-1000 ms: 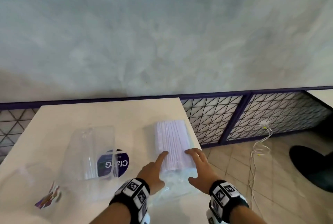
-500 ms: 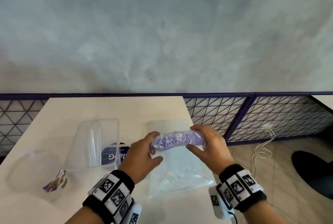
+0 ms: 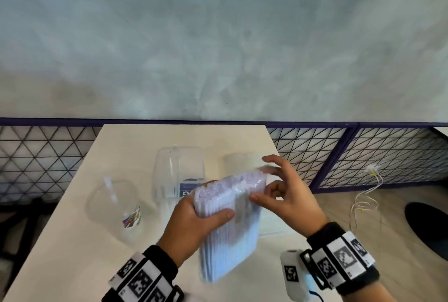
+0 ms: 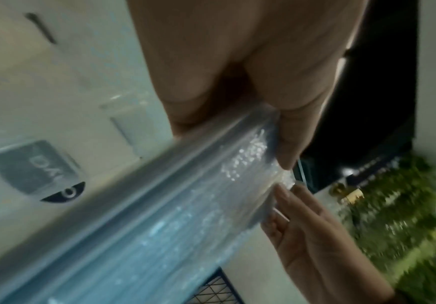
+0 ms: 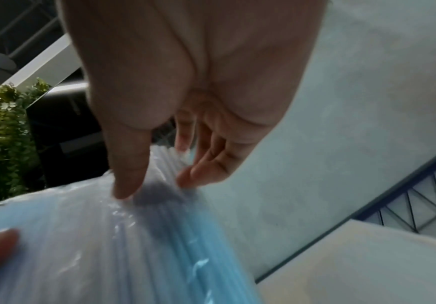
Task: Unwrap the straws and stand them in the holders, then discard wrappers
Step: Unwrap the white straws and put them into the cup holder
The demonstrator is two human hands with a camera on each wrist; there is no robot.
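Observation:
A pack of pale lilac straws [image 3: 230, 229] in clear plastic wrap is held up off the white table [image 3: 145, 146], its open-looking end facing away from me. My left hand [image 3: 208, 215] grips its left side, thumb across the front. My right hand [image 3: 266, 181] pinches the wrap at the far right corner, thumb on the front and fingers behind. The left wrist view shows the pack [image 4: 185, 195] under my left hand [image 4: 237, 82]; the right wrist view shows my right hand [image 5: 185, 102] on the wrap [image 5: 108, 246]. A tall clear holder [image 3: 174, 170] with a blue label stands just left of the pack.
A second clear cup [image 3: 109, 204] with a coloured sticker stands further left on the table. The table's right edge runs close under my right hand. Beyond it are a purple-framed mesh fence [image 3: 363, 156], a white cable [image 3: 363, 199] and a dark round object [image 3: 429, 229] on the tiled floor.
The pack lay flat on the table under both hands, was lifted crosswise, and is now turned lengthwise. My left hand has shifted to its side and my right to its far corner.

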